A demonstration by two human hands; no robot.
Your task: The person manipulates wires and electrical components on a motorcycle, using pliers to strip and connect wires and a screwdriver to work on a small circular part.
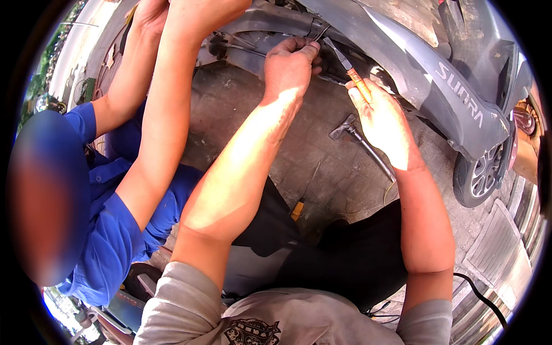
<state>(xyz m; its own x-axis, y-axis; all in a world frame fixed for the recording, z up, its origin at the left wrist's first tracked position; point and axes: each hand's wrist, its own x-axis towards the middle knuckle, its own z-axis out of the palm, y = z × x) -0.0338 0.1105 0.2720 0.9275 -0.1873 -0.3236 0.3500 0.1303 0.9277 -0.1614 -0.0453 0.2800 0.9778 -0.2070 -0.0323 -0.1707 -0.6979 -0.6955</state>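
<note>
My left hand (pixel 289 66) is closed, pinching a thin dark wire (pixel 324 33) at the edge of the scooter's grey body panel (pixel 397 49). My right hand (pixel 380 118) grips a knife-like tool (pixel 360 86) with an orange handle and a flat grey blade. The blade points up and left, its tip close to the wire and the left fingertips. Whether the blade touches the wire, I cannot tell. Behind my left fingers, dark parts under the panel are partly hidden.
A hammer-shaped metal tool (pixel 368 150) lies on the paving below my right hand. Near my legs is a screwdriver (pixel 297 209) with a yellow handle. To the left, a person in blue (pixel 106 230) reaches over the scooter. A small wheel (pixel 482 177) stands at the right.
</note>
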